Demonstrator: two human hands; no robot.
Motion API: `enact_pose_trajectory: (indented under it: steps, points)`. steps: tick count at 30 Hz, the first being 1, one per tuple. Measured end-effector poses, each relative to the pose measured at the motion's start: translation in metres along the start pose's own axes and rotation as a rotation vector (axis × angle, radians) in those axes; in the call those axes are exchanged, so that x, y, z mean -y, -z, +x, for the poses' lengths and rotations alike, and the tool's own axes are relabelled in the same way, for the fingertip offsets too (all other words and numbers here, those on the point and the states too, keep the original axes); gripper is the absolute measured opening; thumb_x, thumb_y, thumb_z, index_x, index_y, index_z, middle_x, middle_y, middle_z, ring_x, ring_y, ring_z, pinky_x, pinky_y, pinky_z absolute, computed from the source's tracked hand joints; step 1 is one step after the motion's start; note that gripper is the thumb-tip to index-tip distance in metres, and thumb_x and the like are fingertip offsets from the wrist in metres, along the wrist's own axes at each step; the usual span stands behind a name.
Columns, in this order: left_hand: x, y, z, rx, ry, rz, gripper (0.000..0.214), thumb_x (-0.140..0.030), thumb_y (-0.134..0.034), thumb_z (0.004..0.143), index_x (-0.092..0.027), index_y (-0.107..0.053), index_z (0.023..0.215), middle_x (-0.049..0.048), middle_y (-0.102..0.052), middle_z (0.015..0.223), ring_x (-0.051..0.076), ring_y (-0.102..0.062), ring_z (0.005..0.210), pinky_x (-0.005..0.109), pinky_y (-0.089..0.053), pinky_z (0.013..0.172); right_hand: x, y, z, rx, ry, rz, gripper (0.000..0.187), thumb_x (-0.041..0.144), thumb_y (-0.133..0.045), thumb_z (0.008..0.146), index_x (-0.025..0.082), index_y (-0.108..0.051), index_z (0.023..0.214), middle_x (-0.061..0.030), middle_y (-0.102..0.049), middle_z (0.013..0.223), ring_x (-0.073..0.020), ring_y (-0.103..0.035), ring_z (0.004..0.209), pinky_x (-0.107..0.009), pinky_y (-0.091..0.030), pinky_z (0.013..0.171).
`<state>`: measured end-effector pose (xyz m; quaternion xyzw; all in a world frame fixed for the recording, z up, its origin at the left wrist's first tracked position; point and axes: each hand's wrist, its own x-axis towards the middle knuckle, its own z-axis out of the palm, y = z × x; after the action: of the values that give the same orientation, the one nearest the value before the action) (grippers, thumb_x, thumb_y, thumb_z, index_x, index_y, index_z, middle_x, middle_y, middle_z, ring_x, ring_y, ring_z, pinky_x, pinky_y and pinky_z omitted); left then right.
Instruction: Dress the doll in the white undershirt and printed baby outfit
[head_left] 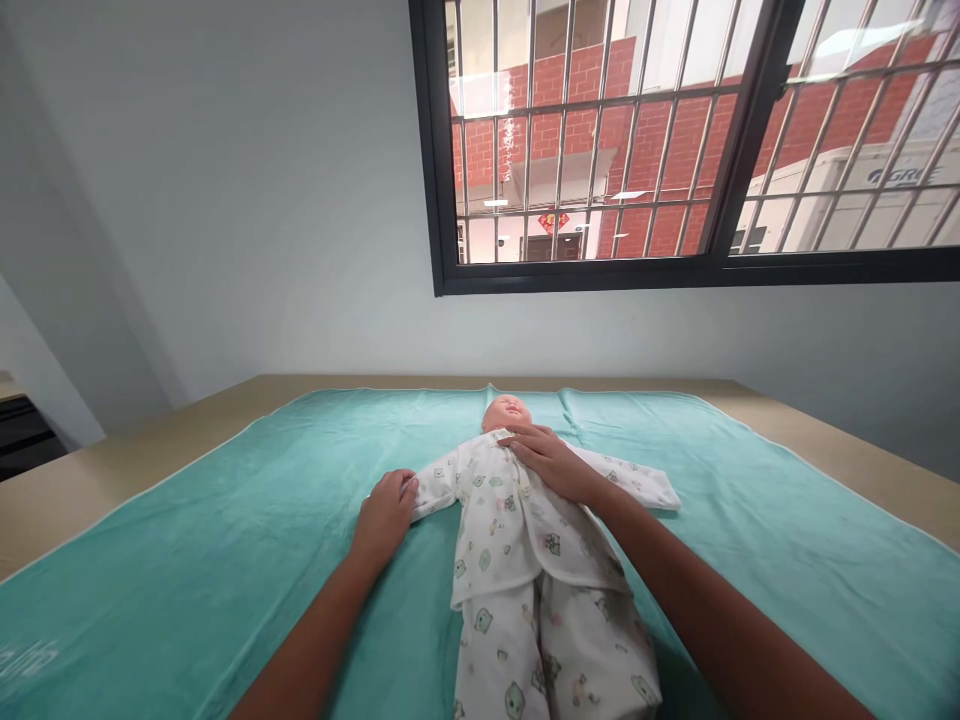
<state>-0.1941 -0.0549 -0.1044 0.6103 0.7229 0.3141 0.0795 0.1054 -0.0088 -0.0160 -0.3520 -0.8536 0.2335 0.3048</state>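
A baby doll [507, 411] lies on its back on a turquoise blanket [247, 520], its head toward the wall. It wears a white long-sleeved top [487, 500] with small animal prints and matching trousers [499, 650]. My left hand [386, 512] is closed round the end of the sleeve on the left side; the cuff is hidden under the fingers. My right hand [551, 462] rests flat over the upper chest, fingers stretched out near the collar. The other sleeve [637, 483] lies spread out to the right, with no doll hand showing from its cuff.
Under the blanket is a light wooden table [810, 430], its edges showing at the sides and back. Behind it rises a grey wall [300, 250] with a dark-framed, barred window [570, 275]. A dark piece of furniture [26, 435] stands at the far left.
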Motion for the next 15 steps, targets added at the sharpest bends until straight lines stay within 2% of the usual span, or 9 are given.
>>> enact_pose_trajectory:
  steps: [5,10,12,15]
  points:
    - [-0.001,0.002,-0.001,0.004,0.001,-0.004,0.032,-0.037,-0.035,0.093,-0.02,-0.059,0.107,0.0068,-0.062,0.111,0.022,-0.056,0.105,0.031,-0.04,0.09,0.004,-0.003,0.002,-0.031,-0.101,-0.064,0.031,0.035,-0.045,0.088,0.035,-0.066,0.112,0.0045,-0.052,0.138,-0.027,-0.036,0.131,-0.049,-0.027,0.11]
    - [-0.005,0.004,-0.003,0.0,-0.001,-0.009,0.031,-0.036,-0.036,0.092,-0.021,-0.059,0.105,0.0066,-0.063,0.11,0.021,-0.057,0.103,0.031,-0.041,0.089,0.008,-0.002,0.001,-0.031,-0.128,0.087,0.039,0.039,-0.053,0.085,0.034,-0.059,0.123,0.0028,-0.044,0.146,-0.0273,-0.032,0.137,-0.048,-0.027,0.113]
    - [-0.006,0.004,-0.003,-0.011,-0.006,-0.013,0.031,-0.035,-0.036,0.092,-0.021,-0.06,0.104,0.0066,-0.063,0.109,0.021,-0.057,0.103,0.031,-0.042,0.089,0.008,0.002,-0.002,-0.1,-0.159,0.17,0.042,0.043,-0.05,0.087,0.034,-0.055,0.128,0.0015,-0.044,0.146,-0.0261,-0.036,0.136,-0.047,-0.028,0.113]
    - [-0.007,0.005,-0.005,-0.038,-0.017,-0.017,0.032,-0.035,-0.036,0.093,-0.02,-0.059,0.108,0.0075,-0.063,0.112,0.021,-0.057,0.104,0.032,-0.042,0.09,0.005,0.006,-0.013,-0.264,-0.261,0.237,0.039,0.047,-0.044,0.09,0.033,-0.057,0.124,-0.0007,-0.052,0.139,-0.0244,-0.046,0.129,-0.047,-0.035,0.109]
